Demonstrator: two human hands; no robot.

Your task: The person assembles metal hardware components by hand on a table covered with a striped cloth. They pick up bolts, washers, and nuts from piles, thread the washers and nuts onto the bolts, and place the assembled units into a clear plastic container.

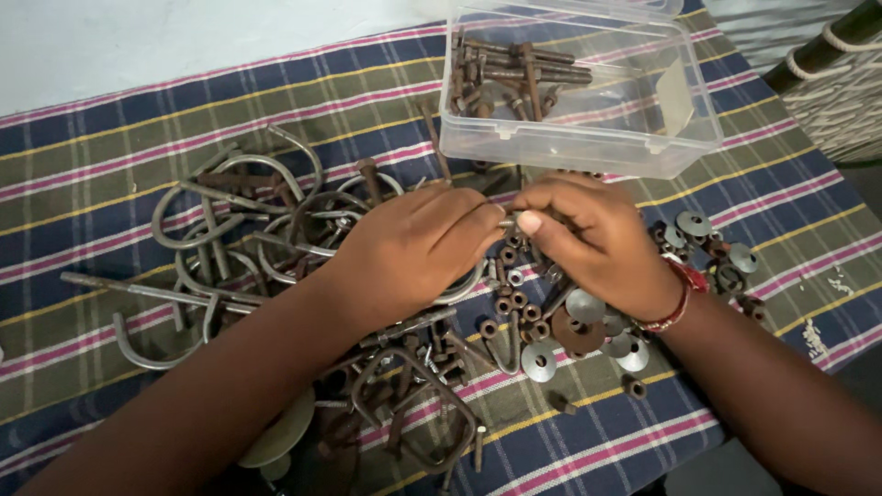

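1. Here, taking the clear plastic box (pixel 643 138) as our landmark, we see bent metal hook bolts (pixel 230 220) heaped far to its left, lower on the striped cloth (pixel 110 165).
2. Below that heap, still well left of the box, a long straight rod (pixel 138 291) lies nearly level.
3. Our left hand (pixel 413 248) rests below the box's left corner, its fingers curled together and pointing right, their tips pinching one end of a small bolt (pixel 508 222).
4. That bolt sits just below the box's front wall, between our two hands; most of it is hidden by the fingers.
5. Our right hand (pixel 588 234) lies directly under the middle of the box, thumb and fingers closed on the bolt's other end; a red thread band (pixel 680 298) circles its wrist.
6. Rusty nuts (pixel 514 298) are scattered under both hands, below the box.
7. Round domed washers (pixel 588 308) lie lower still, and more washers sit below the box's right corner.
8. Inside the box, rusty bolts (pixel 514 69) are piled at its left end.
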